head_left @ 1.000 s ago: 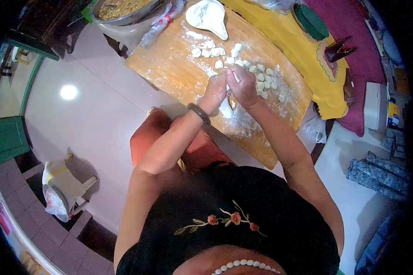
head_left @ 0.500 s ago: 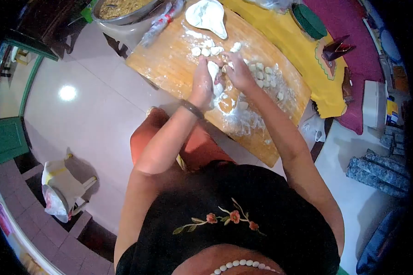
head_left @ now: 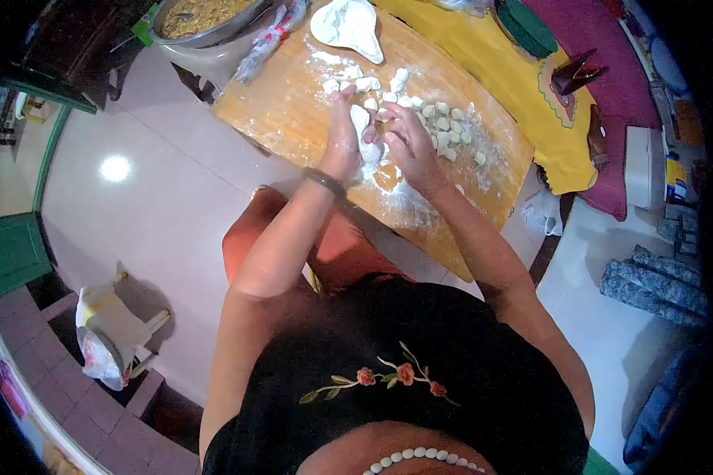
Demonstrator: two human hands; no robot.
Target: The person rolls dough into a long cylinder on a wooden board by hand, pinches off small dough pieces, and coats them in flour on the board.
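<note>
My left hand (head_left: 342, 141) is closed around a white strip of dough (head_left: 360, 120), whose lower end shows below the fingers, close over the floured board. My right hand (head_left: 412, 150) is just to the right of the strip, thumb and fingers curved but apart, with nothing visible held between them. Small pieces of dough (head_left: 444, 125) lie scattered on the wooden board (head_left: 281, 103) right of and beyond my right hand. A few more dough lumps (head_left: 362, 81) sit beyond my left hand. Loose flour surrounds both hands.
A large white lump of dough (head_left: 345, 30) lies at the board's far side. A metal bowl of chunky filling (head_left: 206, 24) stands on a stool at upper left, beside a tied plastic bag (head_left: 273, 36). A yellow cloth (head_left: 483, 75) covers the table beyond, holding a green round lid (head_left: 527, 32).
My right hand has drawn back slightly from my left hand, and its fingers have spread. Another dough piece now shows beyond the fingertips. The whole view has shifted a little.
</note>
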